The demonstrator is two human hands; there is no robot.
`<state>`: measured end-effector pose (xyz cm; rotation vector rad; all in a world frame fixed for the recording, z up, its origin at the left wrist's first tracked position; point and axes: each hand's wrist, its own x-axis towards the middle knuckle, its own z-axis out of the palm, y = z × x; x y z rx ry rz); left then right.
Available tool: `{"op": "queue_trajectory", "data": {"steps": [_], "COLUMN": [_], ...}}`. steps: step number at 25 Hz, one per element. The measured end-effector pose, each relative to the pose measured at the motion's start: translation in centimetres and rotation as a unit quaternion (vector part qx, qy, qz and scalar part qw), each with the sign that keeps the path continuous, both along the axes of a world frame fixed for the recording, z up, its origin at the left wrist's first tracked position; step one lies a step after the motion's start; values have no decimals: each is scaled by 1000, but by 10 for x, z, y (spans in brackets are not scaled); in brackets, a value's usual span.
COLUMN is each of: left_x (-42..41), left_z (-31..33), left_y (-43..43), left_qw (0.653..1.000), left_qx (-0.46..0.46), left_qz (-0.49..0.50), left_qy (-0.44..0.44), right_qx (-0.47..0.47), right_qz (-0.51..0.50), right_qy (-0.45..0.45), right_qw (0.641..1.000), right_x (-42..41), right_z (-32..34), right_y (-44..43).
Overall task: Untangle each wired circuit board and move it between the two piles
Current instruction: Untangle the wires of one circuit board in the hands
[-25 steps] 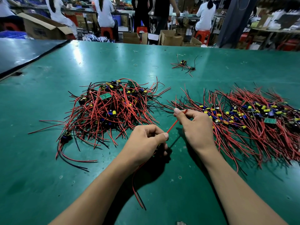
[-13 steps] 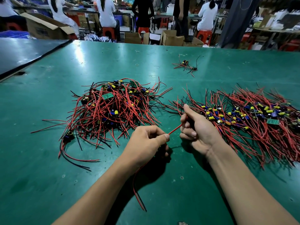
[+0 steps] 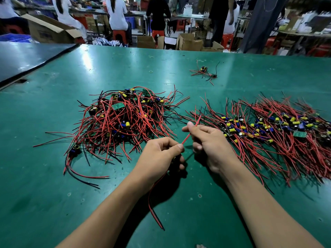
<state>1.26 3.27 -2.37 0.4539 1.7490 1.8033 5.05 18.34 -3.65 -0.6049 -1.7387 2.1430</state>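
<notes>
Left hand (image 3: 161, 154): our fingers are curled tight. The thumb presses a red wire (image 3: 187, 137) against the first finger.
Right hand (image 3: 209, 145): the fingers are curled here too. The thumb and fingers pinch the same red wire a bit higher up.
Red wire: it runs straight from our left hand up to our right hand, above the counter (image 3: 53, 194). Its tip pokes out past the right thumb.
Board: it is hidden inside our left hand, so we cannot see it. It is between the two piles, on the side near us.
Tails (image 3: 152, 199): a red wire and a black wire hang from under our left hand. They lie on the counter, pointing at us.
Left pile (image 3: 121, 122): a messy heap just past our left hand.
Right pile (image 3: 268, 133): a flatter heap, spread out beside our right hand.
Far board (image 3: 204, 71): one small board with wires lies alone, far back.
What changed: our right hand has come a bit nearer to our left hand. The wire tip now sticks out above it. Our left hand has stayed where it was, and so have both piles.
</notes>
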Motion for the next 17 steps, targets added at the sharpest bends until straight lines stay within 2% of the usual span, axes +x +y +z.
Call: {"op": "queue_trajectory", "data": {"steps": [3, 7, 9, 13, 17], "left_x": [1, 1, 1, 1, 1], "left_z": [1, 4, 4, 5, 4], "left_y": [-1, -1, -1, -3, -3], "left_qw": [1000, 999, 999, 999, 999], "left_qx": [-8, -17, -14, -8, -10], "left_qz": [-11, -27, -35, -38, -41], "left_qy": [5, 10, 1, -17, -22], "right_qx": [-41, -152, -174, -124, -16], "right_qz": [-60, -68, -69, -100, -147], "right_qy": [48, 80, 100, 117, 119], "right_qw": [996, 983, 977, 980, 982], "right_x": [-1, -3, -4, -4, -7], "right_z": [0, 4, 4, 0, -7], "right_y": [8, 10, 9, 7, 7]}}
